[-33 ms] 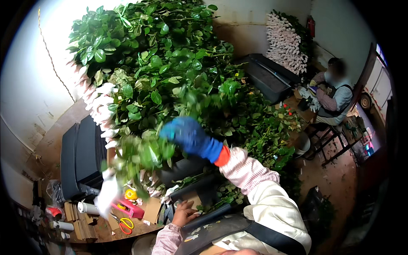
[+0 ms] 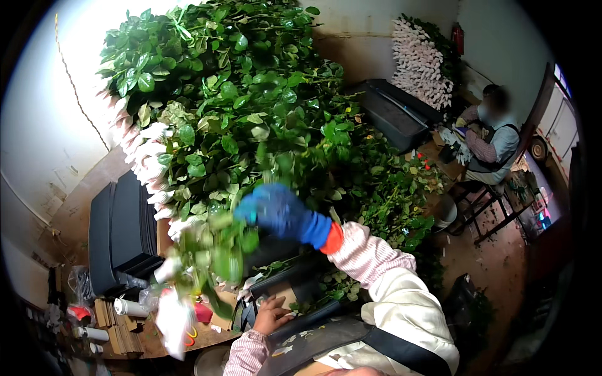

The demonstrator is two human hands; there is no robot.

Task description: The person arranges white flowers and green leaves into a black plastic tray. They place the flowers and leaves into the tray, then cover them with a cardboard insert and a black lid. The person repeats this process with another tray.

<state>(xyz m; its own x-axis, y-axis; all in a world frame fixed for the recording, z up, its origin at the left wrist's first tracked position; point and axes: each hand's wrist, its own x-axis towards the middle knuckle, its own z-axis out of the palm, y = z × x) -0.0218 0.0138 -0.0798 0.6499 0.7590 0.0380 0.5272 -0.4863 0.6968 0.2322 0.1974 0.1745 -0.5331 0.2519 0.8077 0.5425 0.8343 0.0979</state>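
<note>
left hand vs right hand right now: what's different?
Cover: the left hand is bare; the right hand wears a blue glove with an orange cuff.
Load: the right hand grips leafy stems; whether the left hand holds anything isn't clear.
Position: the left hand is nearer the picture's lower edge than the right hand.
Shared: pink-and-white striped sleeves.

Right hand (image 2: 276, 214), mid-frame: blue glove (image 2: 290, 218), fingertips blurred and more teal to my eye. Glove ends in a bright orange-red cuff (image 2: 333, 239). Beyond it, a forearm sleeve (image 2: 371, 252) with fine pinkish-red and white stripes, loosely wrinkled; then a cream upper sleeve (image 2: 401, 293), plain and baggy. Broad black strap (image 2: 411, 352), lower edge right of centre. Dark apron front (image 2: 316, 341), pale blotches noted. Left hand (image 2: 272, 316), lower centre: ungloved; matching striped sleeve (image 2: 247, 352).
</note>
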